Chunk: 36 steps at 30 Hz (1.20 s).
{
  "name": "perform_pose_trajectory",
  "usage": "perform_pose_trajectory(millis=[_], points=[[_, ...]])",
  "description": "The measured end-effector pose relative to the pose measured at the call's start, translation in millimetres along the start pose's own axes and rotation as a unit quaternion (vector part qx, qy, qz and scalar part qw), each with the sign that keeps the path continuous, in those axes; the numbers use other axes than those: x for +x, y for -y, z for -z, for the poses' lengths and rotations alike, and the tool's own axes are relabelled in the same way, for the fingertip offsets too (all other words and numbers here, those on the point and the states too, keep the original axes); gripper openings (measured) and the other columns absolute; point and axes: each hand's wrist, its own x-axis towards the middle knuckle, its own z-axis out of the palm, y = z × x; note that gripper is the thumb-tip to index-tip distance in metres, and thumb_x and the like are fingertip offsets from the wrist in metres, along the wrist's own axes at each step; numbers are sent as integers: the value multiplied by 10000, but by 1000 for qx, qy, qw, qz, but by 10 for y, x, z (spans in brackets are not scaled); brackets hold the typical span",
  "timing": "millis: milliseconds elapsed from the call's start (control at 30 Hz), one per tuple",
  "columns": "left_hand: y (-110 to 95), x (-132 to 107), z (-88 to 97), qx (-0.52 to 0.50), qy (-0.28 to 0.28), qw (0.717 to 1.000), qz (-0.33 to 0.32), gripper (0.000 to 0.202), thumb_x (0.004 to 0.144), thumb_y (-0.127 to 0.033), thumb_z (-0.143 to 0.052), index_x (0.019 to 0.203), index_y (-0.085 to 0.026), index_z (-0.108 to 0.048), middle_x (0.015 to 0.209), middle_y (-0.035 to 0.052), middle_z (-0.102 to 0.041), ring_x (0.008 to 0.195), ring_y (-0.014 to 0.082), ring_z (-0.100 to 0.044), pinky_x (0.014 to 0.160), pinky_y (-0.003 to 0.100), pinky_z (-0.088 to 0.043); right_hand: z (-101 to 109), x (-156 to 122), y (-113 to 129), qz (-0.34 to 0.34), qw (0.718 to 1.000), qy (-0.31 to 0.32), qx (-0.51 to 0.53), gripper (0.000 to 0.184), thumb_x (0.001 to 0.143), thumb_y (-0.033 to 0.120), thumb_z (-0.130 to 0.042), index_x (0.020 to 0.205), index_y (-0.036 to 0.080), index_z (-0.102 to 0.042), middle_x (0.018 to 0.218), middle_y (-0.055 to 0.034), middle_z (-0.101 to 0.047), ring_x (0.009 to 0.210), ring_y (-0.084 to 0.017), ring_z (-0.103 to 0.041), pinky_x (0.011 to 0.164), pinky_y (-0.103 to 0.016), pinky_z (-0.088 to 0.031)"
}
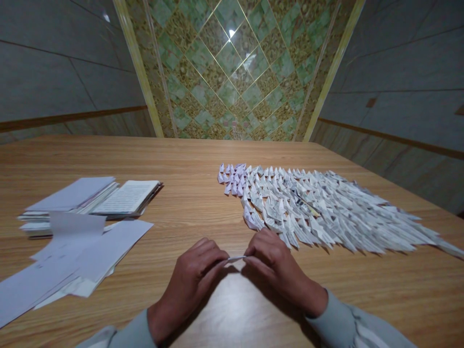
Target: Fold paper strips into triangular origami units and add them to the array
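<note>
pale paper, a small strip, spans the gap between the left hand and the right hand, low over the table; whether it touches the wood i cannot tell. each hand pinches one end between its thumb and curled fingers. if the two pull apart too hard, the thin strip could tear in the middle or slip from one grip; if the thumbs press unevenly, a crease could land crooked. the right knuckles are close to the front of the rows of folded pieces, so a careless swing of that wrist could knock the nearest out of line. on the left, the loose sheets overlap untidily, and a brushing sleeve could make them slide.

both ends of the strip are hidden by the fingers, so its full shape and folds cannot be made out. print on the stack is too small to read. the far right pieces crowd together, and the loose sheets run off the left edge.
</note>
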Motion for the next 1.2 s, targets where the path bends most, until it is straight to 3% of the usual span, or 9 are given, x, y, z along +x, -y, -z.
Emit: perform_pose_trajectory(millis=[133, 200, 233, 333, 433, 533, 733, 1033, 1200], points=[[23, 16, 59, 34, -39, 998, -35, 245, 1052, -264, -492, 939, -174, -689, 737, 37, -646, 681, 182, -587, 616, 262, -425, 69, 15, 26, -27, 999, -17, 0, 183, 998, 237, -600, 822, 190, -619, 809, -33, -643, 821, -208, -554, 757, -332, -396], [-22, 22, 49, 45, -34, 997, -59, 234, 1050, -244, -484, 942, -170, -678, 721, 37, -632, 664, 182, -564, 596, 261, -408, 42, 15, 63, -3, 1000, -6, -2, 119, 985, 304, -637, 958, 189, -645, 899, -51, -676, 879, -221, -562, 785, -344, -402], [-56, 24, 34, 49, -28, 996, -71, 239, 1051, -238, -477, 937, -168, -675, 708, 37, -623, 651, 181, -552, 583, 261, -397, 13, 11, 83, 14, 1000, 6, -7, 171, 978, 349, -650, 1028, 186, -645, 946, -63, -684, 906, -228, -564, 792, -348, -401], [-148, 19, -22, 59, -11, 995, -85, 277, 1057, -244, -457, 887, -169, -662, 682, 37, -606, 622, 178, -531, 557, 263, -370, -89, -9, 132, 51, 997, 37, -48, 258, 1030, 406, -551, 969, 177, -653, 884, -60, -671, 852, -220, -546, 765, -348, -372], [-144, 3, -53, 56, 11, 996, -68, 287, 1057, -267, -475, 854, -176, -656, 687, 34, -617, 614, 172, -547, 556, 261, -380, -141, -29, 147, 53, 995, 42, -79, 408, 1075, 406, -433, 798, 173, -621, 753, -45, -627, 763, -202, -504, 718, -344, -334], [-60, -16, -40, 11, 42, 998, -35, 260, 1053, -302, -505, 903, -184, -682, 743, 34, -669, 658, 166, -611, 601, 251, -442, -137, -42, 137, 35, 996, 50, -64, 433, 1076, 413, -430, 759, 175, -604, 721, -39, -619, 748, -193, -499, 717, -338, -328], [-29, -19, 25, -42, 64, 997, -5, 262, 1049, -332, -518, 954, -205, -728, 770, 28, -720, 692, 163, -661, 619, 237, -477, -148, -82, 98, -15, 997, 61, -46, 369, 1057, 400, -487, 805, 179, -642, 718, -39, -619, 732, -192, -523, 676, -312, -325], [-34, -1, 54, -85, 56, 994, 43, 216, 1015, -303, -589, 918, -207, -757, 776, 24, -744, 682, 154, -696, 618, 214, -499, -80, -65, 70, 25, 994, 78, -75, 437, 1093, 395, -367, 905, 187, -701, 721, -53, -653, 706, -199, -540, 696, -330, -338], [-46, 8, 90, -95, 70, 992, 53, 222, 1027, -286, -561, 922, -202, -739, 790, 22, -729, 705, 152, -692, 637, 218, -491, 2, -65, 46, 6, 994, 99, -55, 344, 1075, 313, -437, 930, 180, -719, 750, -58, -676, 709, -192, -565, 694, -316, -362]])
